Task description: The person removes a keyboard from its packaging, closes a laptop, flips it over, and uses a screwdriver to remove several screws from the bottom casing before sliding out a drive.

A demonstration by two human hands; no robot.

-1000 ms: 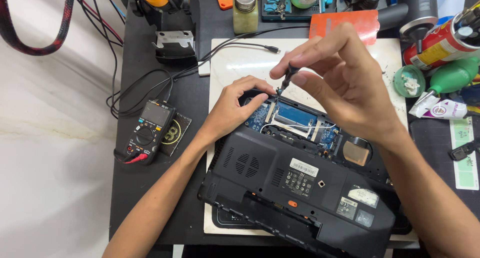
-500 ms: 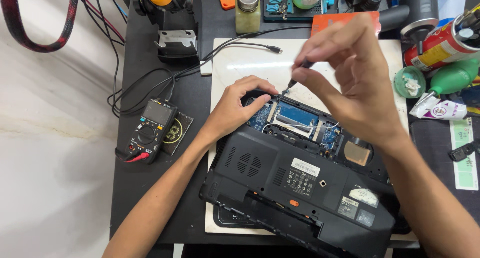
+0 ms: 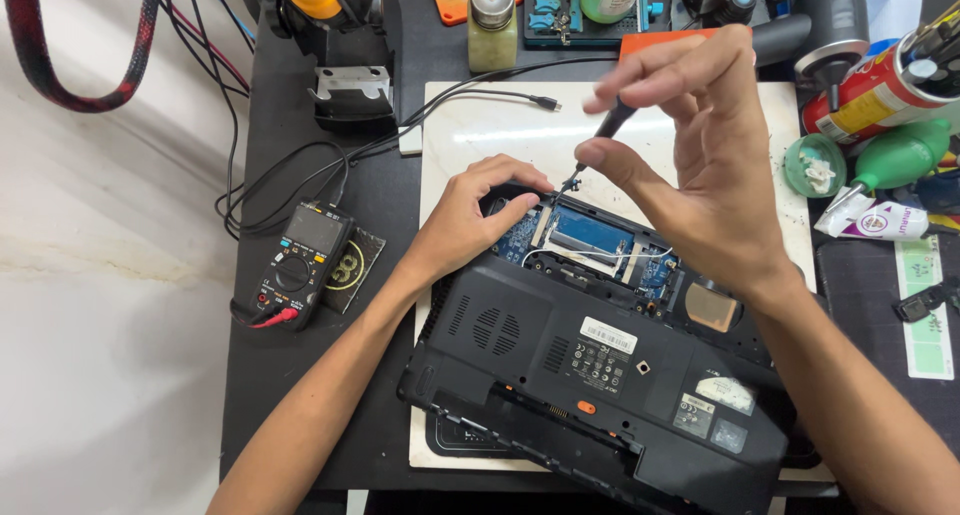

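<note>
Black plastic forms the underside of the laptop (image 3: 600,375), which lies bottom-up on a pale stone-like slab (image 3: 480,125) with a cover panel off and blue circuit boards showing near its far edge. The right hand (image 3: 700,165) has its grip closed on a slim dark screwdriver (image 3: 605,130), pinched between thumb and fingers, tip down at the open bay. The left hand (image 3: 475,220) rests flat on the laptop's far left corner, its grip holding nothing. The slab sits on a black mat (image 3: 300,395) that covers the table. A black multimeter (image 3: 303,265) with red and black leads lies to the left. A soldering stand (image 3: 340,35), a small bottle (image 3: 492,20), a red spray can (image 3: 865,100) and a green blower (image 3: 895,160) crowd the far and right edges. Beyond the mat lies a white marbled surface (image 3: 100,275).
</note>
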